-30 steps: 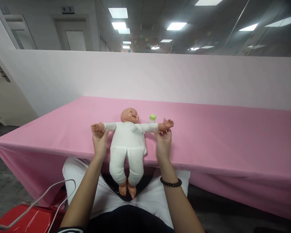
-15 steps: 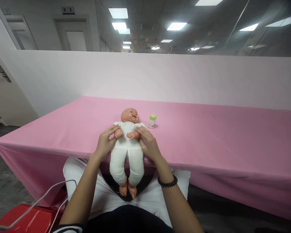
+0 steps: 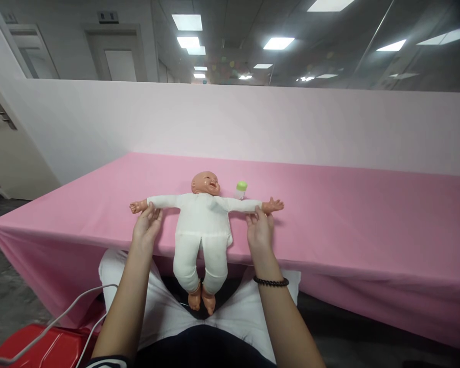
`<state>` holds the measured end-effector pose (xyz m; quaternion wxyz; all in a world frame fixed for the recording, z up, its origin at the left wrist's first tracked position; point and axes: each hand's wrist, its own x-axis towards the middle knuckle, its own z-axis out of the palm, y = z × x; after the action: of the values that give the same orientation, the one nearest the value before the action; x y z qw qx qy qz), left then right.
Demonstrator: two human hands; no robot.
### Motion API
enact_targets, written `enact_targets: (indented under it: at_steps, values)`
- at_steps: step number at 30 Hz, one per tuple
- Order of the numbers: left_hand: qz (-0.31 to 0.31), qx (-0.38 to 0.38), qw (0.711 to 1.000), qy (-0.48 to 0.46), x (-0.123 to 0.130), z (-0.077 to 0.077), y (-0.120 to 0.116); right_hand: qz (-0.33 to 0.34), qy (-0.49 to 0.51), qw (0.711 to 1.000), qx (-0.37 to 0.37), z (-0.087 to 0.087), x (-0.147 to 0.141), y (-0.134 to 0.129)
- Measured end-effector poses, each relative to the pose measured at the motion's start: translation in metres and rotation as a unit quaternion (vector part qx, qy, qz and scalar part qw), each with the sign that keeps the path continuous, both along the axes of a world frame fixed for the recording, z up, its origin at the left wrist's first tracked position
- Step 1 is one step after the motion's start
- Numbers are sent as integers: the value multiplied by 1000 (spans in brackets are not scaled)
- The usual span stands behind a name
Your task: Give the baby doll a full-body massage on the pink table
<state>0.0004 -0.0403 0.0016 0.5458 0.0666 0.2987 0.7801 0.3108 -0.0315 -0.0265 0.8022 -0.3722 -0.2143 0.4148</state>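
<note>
Now | white-suited plastic baby doll [image 3: 203, 220]: arms swung outward, chest uncovered | across pink-cloth-covered desk [image 3: 348, 220], near edge | left hand [image 3: 145, 229], right hand [image 3: 259, 232]: fingers loosely curled by cuffs, can't tell if gripping

That's a baby doll [image 3: 203, 217] lying face up on the pink-covered table [image 3: 348, 220], its head farther in from the near edge than the rest of it. The head is bald, shiny plastic, face turned to the person's right, mouth open in a smile. A white cloth body covers the torso, arms and legs. Both arms stretch straight out sideways over the tabletop, bare plastic hands at the ends, fingers spread. The legs run slightly apart past the table's near edge, bare feet close together beyond it.
</note>
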Motion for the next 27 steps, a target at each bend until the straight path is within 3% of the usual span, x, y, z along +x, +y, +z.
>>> enact_targets:
  at_steps: [3,6,8,11,15,19,21,22,24,27]
  values:
    - [-15,-26,998,-52,-6,-2,3,25,59,996,-61,-11,8,7]
    - [-19,-42,998,-44,-6,0,3,27,51,998,-31,-5,7,4]
    - [-11,-19,1000,5,-2,1,1,12,8,1000,20,6,2,-2]
    - [36,84,977,193,11,1,-3,-13,-134,987,89,22,-9,-13]
    - [49,174,870,459,28,-1,-8,36,-335,930,146,30,-23,-23]
    - [0,228,703,673,33,1,-12,87,-519,830,186,27,-28,-29]
    - [-17,245,650,719,32,4,-14,106,-573,788,199,26,-28,-30]
    - [-27,250,643,724,31,7,-15,112,-588,775,202,25,-28,-31]
    - [-49,244,669,700,32,11,-17,118,-599,766,201,26,-29,-31]
    - [-79,205,774,594,37,16,-21,130,-564,792,194,30,-30,-33]
